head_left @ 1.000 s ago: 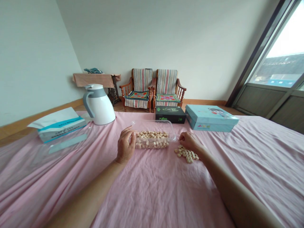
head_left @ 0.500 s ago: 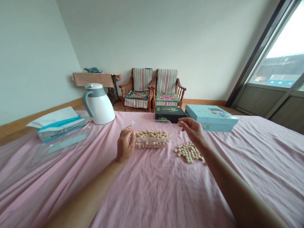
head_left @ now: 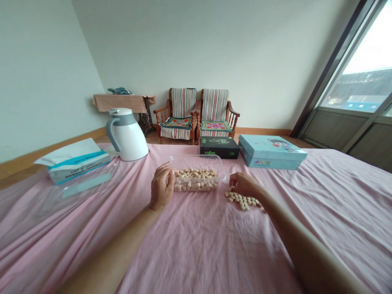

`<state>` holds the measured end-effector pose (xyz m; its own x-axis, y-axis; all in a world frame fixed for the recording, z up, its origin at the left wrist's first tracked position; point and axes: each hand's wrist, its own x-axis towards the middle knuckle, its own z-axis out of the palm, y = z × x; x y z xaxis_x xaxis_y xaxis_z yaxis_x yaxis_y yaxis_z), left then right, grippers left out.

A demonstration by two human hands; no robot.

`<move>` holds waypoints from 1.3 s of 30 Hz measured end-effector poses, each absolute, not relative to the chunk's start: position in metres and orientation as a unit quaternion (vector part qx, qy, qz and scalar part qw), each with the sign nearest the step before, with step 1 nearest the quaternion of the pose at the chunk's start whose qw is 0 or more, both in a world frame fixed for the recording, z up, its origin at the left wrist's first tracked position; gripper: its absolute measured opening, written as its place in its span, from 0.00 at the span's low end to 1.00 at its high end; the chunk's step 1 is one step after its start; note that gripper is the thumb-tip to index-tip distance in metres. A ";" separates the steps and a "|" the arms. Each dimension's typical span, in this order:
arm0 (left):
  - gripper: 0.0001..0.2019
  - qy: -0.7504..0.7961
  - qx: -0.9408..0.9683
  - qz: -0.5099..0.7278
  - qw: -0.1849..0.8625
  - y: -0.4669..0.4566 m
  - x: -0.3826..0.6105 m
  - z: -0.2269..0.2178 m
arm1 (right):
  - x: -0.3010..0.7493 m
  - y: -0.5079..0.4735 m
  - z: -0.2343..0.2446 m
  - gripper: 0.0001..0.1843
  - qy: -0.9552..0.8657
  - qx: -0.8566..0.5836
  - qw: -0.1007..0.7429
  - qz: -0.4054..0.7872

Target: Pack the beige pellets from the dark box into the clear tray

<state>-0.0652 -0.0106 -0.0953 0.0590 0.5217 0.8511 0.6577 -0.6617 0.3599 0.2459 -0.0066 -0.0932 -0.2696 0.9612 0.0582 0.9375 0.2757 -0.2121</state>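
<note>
A clear plastic container [head_left: 219, 179] stands in the middle of the cloth, its lower part filled with small round beige pieces [head_left: 196, 174] that look like little biscuits. My left hand [head_left: 162, 184] grips its left end, thumb on the near side and fingers behind. To the right of the container, more of the same pieces lie in a loose pile [head_left: 243, 201] on the cloth. My right hand [head_left: 245, 184] reaches down over the pile's far left edge with its fingertips pinched together. Whatever is between those fingertips is hidden.
A white and grey thermos jug [head_left: 133, 139] and a tissue pack [head_left: 78, 161] stand at the left, with a clear plastic lid [head_left: 87, 184] before them. Behind the container are a black box [head_left: 219, 148] and a light blue box [head_left: 272, 152]. Pink cloth [head_left: 196, 241] covers the surface.
My right hand has come down from above and beside the container onto the pile. My left hand and the container have stayed put.
</note>
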 end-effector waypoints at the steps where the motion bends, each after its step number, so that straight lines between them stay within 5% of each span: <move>1: 0.14 -0.406 -0.725 -0.553 0.062 -0.011 -0.065 -0.095 | 0.246 -0.005 -0.096 0.10 -0.792 -0.601 0.090 0.056; 4: 0.14 -0.403 -0.726 -0.554 0.063 -0.012 -0.065 -0.094 | 0.250 0.002 -0.101 0.10 -0.758 -0.636 0.139 0.033; 8: 0.14 -0.402 -0.726 -0.555 0.061 -0.011 -0.064 -0.094 | 0.251 0.003 -0.088 0.06 -0.674 -0.668 0.316 0.022; 14: 0.14 -0.400 -0.726 -0.556 0.065 -0.012 -0.063 -0.094 | 0.231 -0.008 -0.058 0.16 -0.649 -0.459 0.546 0.265; 17: 0.14 -0.399 -0.727 -0.555 0.067 -0.012 -0.063 -0.094 | 0.233 -0.007 -0.063 0.12 -0.660 -0.517 0.501 0.217; 23: 0.13 -0.402 -0.726 -0.555 0.066 -0.011 -0.065 -0.095 | 0.240 -0.011 -0.078 0.08 -0.792 -0.576 0.169 0.114; 27: 0.13 -0.404 -0.725 -0.555 0.064 -0.010 -0.065 -0.096 | 0.229 -0.017 -0.077 0.09 -0.796 -0.588 0.080 0.116; 34: 0.14 -0.401 -0.725 -0.555 0.071 -0.011 -0.064 -0.094 | 0.231 -0.011 -0.087 0.10 -0.783 -0.608 0.111 0.071; 39: 0.14 -0.400 -0.726 -0.555 0.068 -0.011 -0.064 -0.095 | 0.240 -0.005 -0.075 0.06 -0.674 -0.650 0.350 0.025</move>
